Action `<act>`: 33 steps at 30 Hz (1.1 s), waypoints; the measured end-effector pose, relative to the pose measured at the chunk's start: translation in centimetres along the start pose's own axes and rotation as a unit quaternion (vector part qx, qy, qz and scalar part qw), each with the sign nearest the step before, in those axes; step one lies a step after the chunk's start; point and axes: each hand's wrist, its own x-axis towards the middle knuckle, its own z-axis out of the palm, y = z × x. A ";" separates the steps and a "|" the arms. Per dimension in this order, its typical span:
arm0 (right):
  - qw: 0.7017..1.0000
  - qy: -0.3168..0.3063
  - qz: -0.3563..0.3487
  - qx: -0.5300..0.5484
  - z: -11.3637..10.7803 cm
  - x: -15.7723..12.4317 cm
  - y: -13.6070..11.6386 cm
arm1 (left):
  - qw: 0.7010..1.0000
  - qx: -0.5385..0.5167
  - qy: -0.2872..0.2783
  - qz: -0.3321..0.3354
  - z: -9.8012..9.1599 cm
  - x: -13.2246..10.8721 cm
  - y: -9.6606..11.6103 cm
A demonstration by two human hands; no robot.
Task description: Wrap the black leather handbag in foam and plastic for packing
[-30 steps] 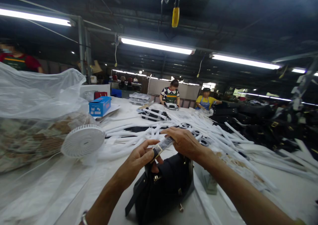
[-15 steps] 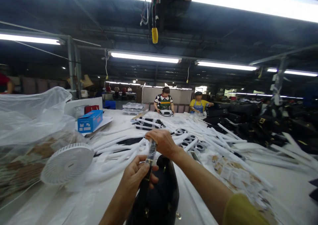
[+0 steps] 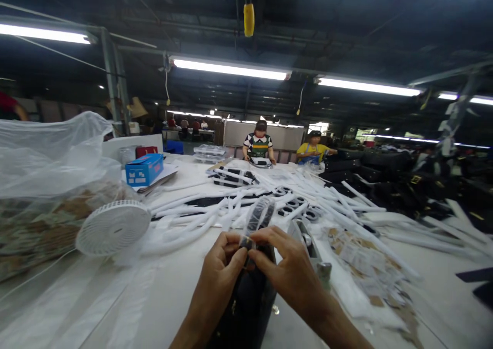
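A black bag (image 3: 246, 313) with small gold-coloured fittings stands at the table's near edge, between my forearms. Above it rises a strap (image 3: 260, 213) wrapped in clear plastic, its upper part bent in a loop. My left hand (image 3: 219, 267) pinches the strap near its lower end, where a bit of gold metal shows. From the other side my right hand (image 3: 290, 267) grips the same spot with thumb and fingers. The fingertips of both hands nearly meet and partly hide the fitting there.
A white fan (image 3: 113, 230) stands at left, near a blue box (image 3: 144, 170) and a big plastic bag (image 3: 54, 164). White padded strips (image 3: 215, 218) cover the middle. A grey holder (image 3: 306, 241) and small packets (image 3: 365, 261) lie right. Two people work across the table; black bags (image 3: 416, 179) are piled right.
My right hand has come down from the strap's upper end to beside my left hand. The strap's upper part now shows as a loop. The view has tilted down slightly.
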 end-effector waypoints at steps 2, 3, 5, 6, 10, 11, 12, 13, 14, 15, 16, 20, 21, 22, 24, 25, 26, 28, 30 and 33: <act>1.000 0.003 0.009 -0.007 0.5 -0.1 0.1 | 1.000 0.026 0.002 0.017 0.3 -0.4 0.1; 1.000 0.006 0.013 -0.013 0.6 -0.1 0.3 | 0.999 0.044 0.008 0.026 0.4 -0.6 0.2; 0.999 0.013 0.016 -0.029 0.9 -0.2 0.6 | 0.995 0.088 0.022 0.043 0.5 -0.9 0.2; 0.999 0.017 0.012 -0.040 1.0 -0.2 0.8 | 0.992 0.112 0.027 0.052 0.5 -1.0 0.1; 0.995 0.025 -0.039 -0.093 1.2 -0.5 1.2 | 0.975 0.199 0.050 0.088 0.6 -1.3 -0.3; 0.993 0.027 -0.047 -0.104 1.2 -0.7 1.2 | 0.971 0.211 0.056 0.095 0.7 -1.3 -0.4; 0.992 0.032 -0.047 -0.112 1.3 -0.9 1.2 | 0.969 0.217 0.062 0.100 0.7 -1.4 -0.4; 0.992 0.038 -0.042 -0.117 1.4 -1.0 1.2 | 0.968 0.219 0.067 0.102 0.7 -1.5 -0.4; 0.991 0.045 -0.033 -0.118 1.6 -1.3 1.2 | 0.968 0.216 0.073 0.103 0.7 -1.5 -0.4; 0.992 0.049 -0.024 -0.116 1.7 -1.4 1.2 | 0.969 0.211 0.078 0.103 0.7 -1.6 -0.4; 0.993 0.050 -0.017 -0.110 1.9 -1.6 1.2 | 0.970 0.204 0.082 0.101 0.6 -1.7 -0.4; 0.996 0.050 0.007 -0.072 2.4 -1.7 1.2 | 0.982 0.153 0.082 0.080 0.6 -1.7 -0.2; 0.996 0.053 0.012 -0.064 2.5 -1.6 1.2 | 0.984 0.140 0.082 0.073 0.6 -1.7 -0.1; 0.997 0.058 0.017 -0.057 2.6 -1.5 1.2 | 0.985 0.131 0.084 0.069 0.7 -1.7 -0.1; 0.996 0.071 0.027 -0.052 2.9 -1.2 1.1 | 0.986 0.122 0.089 0.069 0.7 -1.6 0.1; 0.995 0.078 0.033 -0.056 3.0 -1.1 1.1 | 0.986 0.122 0.092 0.072 0.7 -1.5 0.1; 0.993 0.085 0.040 -0.066 3.2 -1.1 1.0 | 0.985 0.124 0.095 0.075 0.7 -1.5 0.2; 0.990 0.092 0.048 -0.095 3.4 -1.2 0.7 | 0.983 0.136 0.103 0.075 0.6 -1.4 0.2; 0.988 0.086 0.030 -0.122 3.6 -1.5 0.4 | 0.979 0.153 0.118 0.071 0.5 -1.4 0.0; 0.987 0.058 -0.029 -0.145 3.8 -2.1 -0.1 | 0.974 0.165 0.142 0.063 0.2 -1.5 -0.4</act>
